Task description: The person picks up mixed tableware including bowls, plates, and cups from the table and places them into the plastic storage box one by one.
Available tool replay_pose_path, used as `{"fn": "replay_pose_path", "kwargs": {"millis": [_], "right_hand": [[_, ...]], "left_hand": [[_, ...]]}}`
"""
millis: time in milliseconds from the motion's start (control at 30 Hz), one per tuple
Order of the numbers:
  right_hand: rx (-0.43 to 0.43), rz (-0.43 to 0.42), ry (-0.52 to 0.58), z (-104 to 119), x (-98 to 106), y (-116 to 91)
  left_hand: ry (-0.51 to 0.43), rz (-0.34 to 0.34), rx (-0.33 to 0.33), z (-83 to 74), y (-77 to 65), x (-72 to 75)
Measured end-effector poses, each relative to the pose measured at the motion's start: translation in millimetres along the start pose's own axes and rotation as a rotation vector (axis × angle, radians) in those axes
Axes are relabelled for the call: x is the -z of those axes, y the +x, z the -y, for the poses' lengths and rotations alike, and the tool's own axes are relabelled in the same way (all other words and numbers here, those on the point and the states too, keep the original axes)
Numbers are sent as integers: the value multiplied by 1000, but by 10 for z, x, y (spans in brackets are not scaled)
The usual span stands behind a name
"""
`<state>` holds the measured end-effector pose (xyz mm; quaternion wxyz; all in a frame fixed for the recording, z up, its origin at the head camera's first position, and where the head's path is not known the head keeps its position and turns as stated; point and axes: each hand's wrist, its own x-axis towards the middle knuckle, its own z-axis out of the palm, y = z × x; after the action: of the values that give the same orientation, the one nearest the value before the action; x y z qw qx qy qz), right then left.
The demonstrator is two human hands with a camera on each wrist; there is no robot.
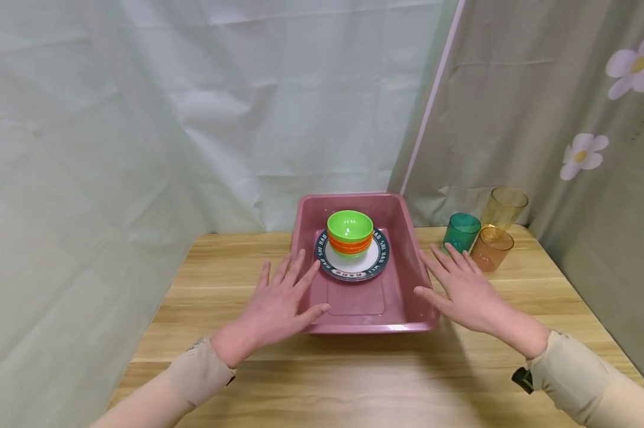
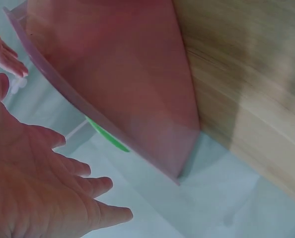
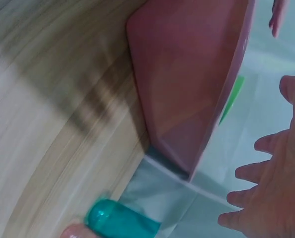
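Observation:
A pink plastic basin (image 1: 356, 306) stands on the wooden table, holding a plate (image 1: 335, 260) with a dark lettered rim. On the plate is a stack of bowls, a green bowl (image 1: 350, 224) uppermost and orange bowls (image 1: 349, 246) under it. My left hand (image 1: 279, 303) hovers over the basin's left side, fingers spread, holding nothing. Over the right side my right hand (image 1: 469, 291) is likewise spread and holds nothing. Both wrist views show the hands apart from the basin wall (image 2: 122, 74), above its rim.
Right of the basin stand a teal cup (image 1: 462, 230), an orange cup (image 1: 491, 249) and a taller yellow cup (image 1: 506, 207). Behind the wooden table (image 1: 220, 279) hangs a pale curtain (image 1: 247, 119), and another with flowers (image 1: 584, 238) borders the right side.

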<state>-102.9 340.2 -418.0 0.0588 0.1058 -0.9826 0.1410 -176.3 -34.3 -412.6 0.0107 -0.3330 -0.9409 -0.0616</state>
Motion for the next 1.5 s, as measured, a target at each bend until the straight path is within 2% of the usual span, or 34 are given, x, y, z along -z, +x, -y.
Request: {"fn": "replay_pose_path", "kwargs": {"millis": [167, 400, 633, 767, 900, 1200, 1500], "right_hand": [[-70, -27, 71, -202, 102, -6], [-169, -74, 154, -657, 212, -63], [-266, -151, 206, -1093, 224, -164], [-337, -152, 233, -1270, 227, -207], [-401, -126, 268, -1400, 211, -217], [-482, -45, 402, -1614, 53, -172], [-563, 38, 528, -1701, -128, -31]], "left_hand": [[12, 22, -43, -130, 38, 52], [60, 43, -138, -385, 116, 50], [63, 37, -283, -803, 278, 64], [94, 53, -359, -1058, 348, 25], [130, 89, -407, -1277, 397, -29], [174, 117, -468, -1575, 485, -134], [160, 141, -443, -1749, 601, -164]]}}
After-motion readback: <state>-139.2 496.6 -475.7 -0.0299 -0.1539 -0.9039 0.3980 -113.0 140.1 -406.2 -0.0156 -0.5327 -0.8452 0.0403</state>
